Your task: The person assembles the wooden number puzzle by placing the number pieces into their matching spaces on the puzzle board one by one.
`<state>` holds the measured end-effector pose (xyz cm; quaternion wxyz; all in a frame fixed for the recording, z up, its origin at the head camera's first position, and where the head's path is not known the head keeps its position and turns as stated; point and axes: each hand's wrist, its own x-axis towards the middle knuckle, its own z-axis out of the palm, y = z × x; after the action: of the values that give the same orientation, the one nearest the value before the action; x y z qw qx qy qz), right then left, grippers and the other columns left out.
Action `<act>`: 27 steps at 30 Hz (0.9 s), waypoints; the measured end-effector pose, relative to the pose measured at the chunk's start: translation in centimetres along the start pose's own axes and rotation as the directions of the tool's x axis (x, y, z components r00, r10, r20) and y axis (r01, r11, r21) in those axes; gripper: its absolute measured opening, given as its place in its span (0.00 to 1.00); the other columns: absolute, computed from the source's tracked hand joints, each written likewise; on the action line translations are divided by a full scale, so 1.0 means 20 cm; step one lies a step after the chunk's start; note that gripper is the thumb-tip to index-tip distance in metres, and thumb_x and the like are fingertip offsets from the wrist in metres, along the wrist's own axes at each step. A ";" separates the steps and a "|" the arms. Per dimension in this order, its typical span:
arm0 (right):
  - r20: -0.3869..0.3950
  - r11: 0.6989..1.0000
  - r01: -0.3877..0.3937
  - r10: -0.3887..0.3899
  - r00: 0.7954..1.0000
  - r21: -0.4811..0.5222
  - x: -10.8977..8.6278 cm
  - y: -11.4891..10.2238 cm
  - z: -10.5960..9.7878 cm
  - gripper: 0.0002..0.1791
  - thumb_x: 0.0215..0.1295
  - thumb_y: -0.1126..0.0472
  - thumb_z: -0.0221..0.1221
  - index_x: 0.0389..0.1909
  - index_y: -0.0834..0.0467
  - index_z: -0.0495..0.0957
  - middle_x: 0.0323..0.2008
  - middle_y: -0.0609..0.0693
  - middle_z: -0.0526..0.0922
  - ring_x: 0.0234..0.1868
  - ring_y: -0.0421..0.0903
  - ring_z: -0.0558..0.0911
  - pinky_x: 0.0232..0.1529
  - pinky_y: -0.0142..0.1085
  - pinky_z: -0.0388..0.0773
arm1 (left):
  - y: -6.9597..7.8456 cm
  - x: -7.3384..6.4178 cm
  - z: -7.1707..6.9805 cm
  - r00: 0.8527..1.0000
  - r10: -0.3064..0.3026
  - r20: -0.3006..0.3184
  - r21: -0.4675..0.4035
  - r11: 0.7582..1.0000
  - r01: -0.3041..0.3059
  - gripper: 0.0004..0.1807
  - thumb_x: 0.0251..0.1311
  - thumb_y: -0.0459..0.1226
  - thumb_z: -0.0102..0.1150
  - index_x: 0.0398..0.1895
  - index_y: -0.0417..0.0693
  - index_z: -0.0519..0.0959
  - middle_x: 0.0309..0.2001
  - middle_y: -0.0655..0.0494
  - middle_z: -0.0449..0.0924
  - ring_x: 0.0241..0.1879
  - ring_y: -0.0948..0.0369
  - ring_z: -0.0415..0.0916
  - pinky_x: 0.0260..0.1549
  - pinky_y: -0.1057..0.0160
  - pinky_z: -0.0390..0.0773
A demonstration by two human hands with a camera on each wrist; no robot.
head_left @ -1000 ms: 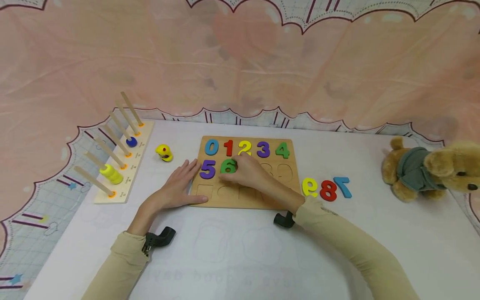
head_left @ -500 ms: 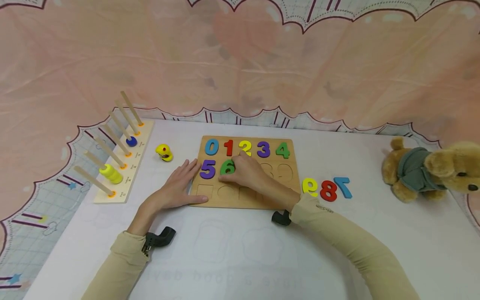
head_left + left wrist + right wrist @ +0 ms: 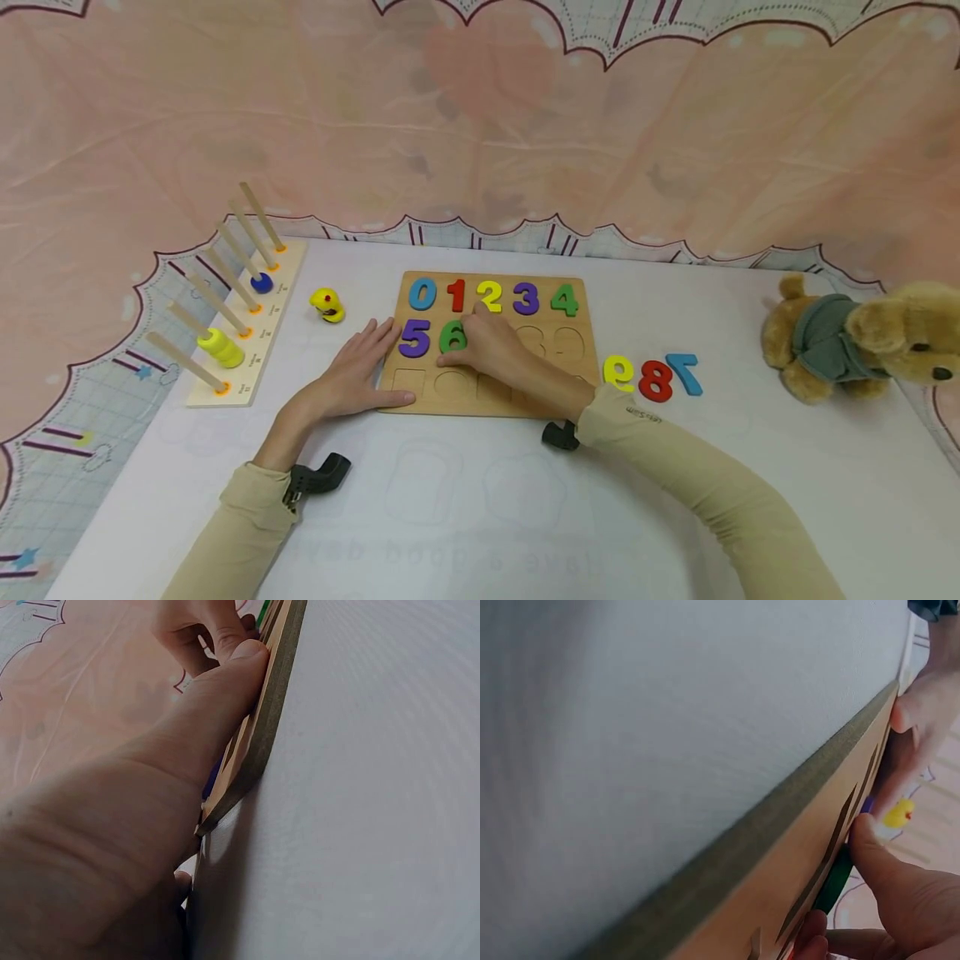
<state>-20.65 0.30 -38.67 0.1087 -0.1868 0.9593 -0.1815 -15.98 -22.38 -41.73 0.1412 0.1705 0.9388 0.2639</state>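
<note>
A wooden number board [image 3: 487, 404] lies on the white table. My left hand [image 3: 352, 375] rests at its left edge, fingers extended, with the thumb on the front left corner. In the right wrist view, the thumb and fingertips of my right hand [image 3: 498, 346] pinch a green number 6 [image 3: 836, 881] over the second row. The hand partly covers the 6 in the head view. Beside it sits the purple 5 [image 3: 406, 340]. Along the top row are the blue 0 [image 3: 415, 295], red 1 [image 3: 457, 296], yellow 2 [image 3: 491, 286], purple 3 [image 3: 527, 297] and green 4 [image 3: 565, 300].
Right of the board lie a yellow 9 [image 3: 609, 372], red 8 [image 3: 656, 382] and blue 7 [image 3: 687, 375]. A plush bear [image 3: 825, 342] is at far right. A yellow duck [image 3: 327, 304] and a peg stand [image 3: 243, 387] with upright rods are on the left.
My right hand and the green 6 have shifted slightly left over the board. My left hand stays in place.
</note>
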 end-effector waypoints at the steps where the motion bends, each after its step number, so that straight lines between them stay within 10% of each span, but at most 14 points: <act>1: -0.001 1.000 -0.001 0.001 1.000 0.000 0.00 0.00 0.00 0.34 0.47 0.37 0.70 0.42 0.64 0.81 0.39 0.54 0.73 0.28 0.44 0.72 0.23 0.28 0.64 | 0.00 0.00 0.00 1.000 0.000 0.000 -0.001 1.000 0.000 0.60 0.51 0.60 0.65 0.78 0.46 0.43 0.79 0.43 0.36 0.78 0.44 0.27 0.75 0.40 0.31; 18: 0.025 0.995 -0.003 0.000 1.000 0.097 -0.02 0.03 -0.08 0.35 0.54 0.38 0.66 0.49 0.65 0.79 0.43 0.57 0.75 0.34 0.46 0.73 0.28 0.30 0.66 | -0.01 0.00 0.01 1.000 -0.002 -0.004 0.003 1.000 0.002 0.60 0.50 0.61 0.65 0.78 0.46 0.43 0.79 0.44 0.36 0.78 0.44 0.26 0.75 0.40 0.31; 27: -0.221 0.895 0.190 -0.106 0.970 0.404 -0.15 0.17 -0.31 0.25 0.66 0.56 0.60 0.62 0.59 0.74 0.49 0.58 0.77 0.40 0.50 0.79 0.38 0.33 0.80 | -0.01 0.00 0.01 1.000 -0.004 -0.004 0.003 1.000 0.004 0.61 0.50 0.60 0.66 0.78 0.45 0.43 0.79 0.45 0.36 0.78 0.44 0.26 0.75 0.41 0.31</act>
<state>-20.74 6.35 -34.03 0.0389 -0.2131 0.8863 -0.4094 -15.96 -22.38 -41.93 0.1394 0.1685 0.9398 0.2625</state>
